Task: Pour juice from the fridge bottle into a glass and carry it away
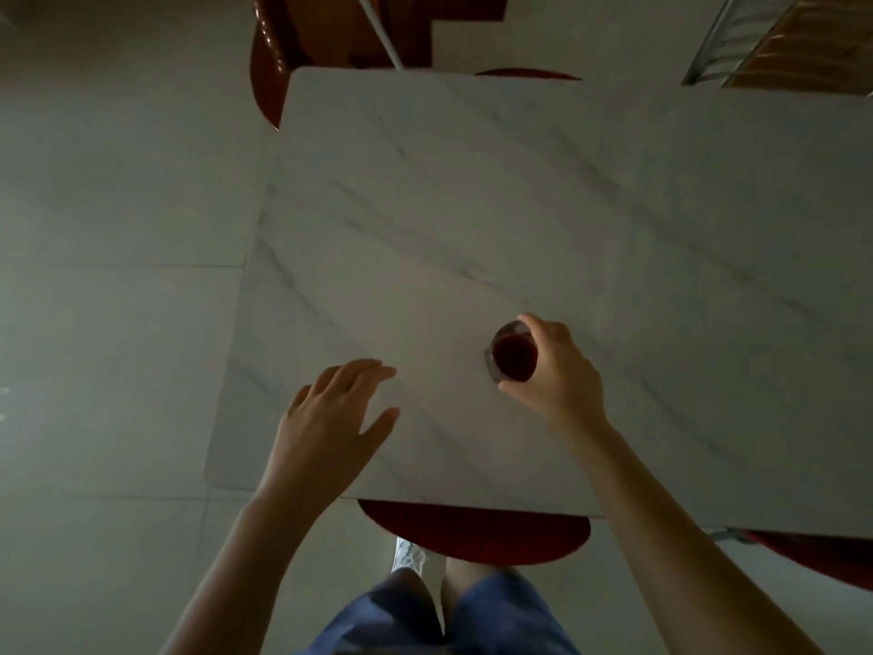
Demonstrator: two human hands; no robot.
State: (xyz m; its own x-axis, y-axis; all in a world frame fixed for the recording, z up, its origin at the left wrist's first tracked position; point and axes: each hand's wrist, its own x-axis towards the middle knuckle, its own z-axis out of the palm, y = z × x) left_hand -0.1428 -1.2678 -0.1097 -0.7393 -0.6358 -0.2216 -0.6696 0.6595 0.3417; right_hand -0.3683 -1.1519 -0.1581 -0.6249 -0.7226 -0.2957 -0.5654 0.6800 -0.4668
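Observation:
A clear glass (512,356) filled with dark red juice stands on the white marble-patterned table (543,205), toward its near edge. My right hand (560,371) wraps around the glass from the right side, fingers over its rim and wall. My left hand (330,413) hovers flat over the table's near left part, fingers spread, holding nothing. No bottle is in view.
A red chair seat (472,531) pokes out under the table's near edge, another red chair (269,63) stands at the far left corner, and a metal-framed chair (756,40) at the far right. Pale floor tiles (118,276) lie to the left.

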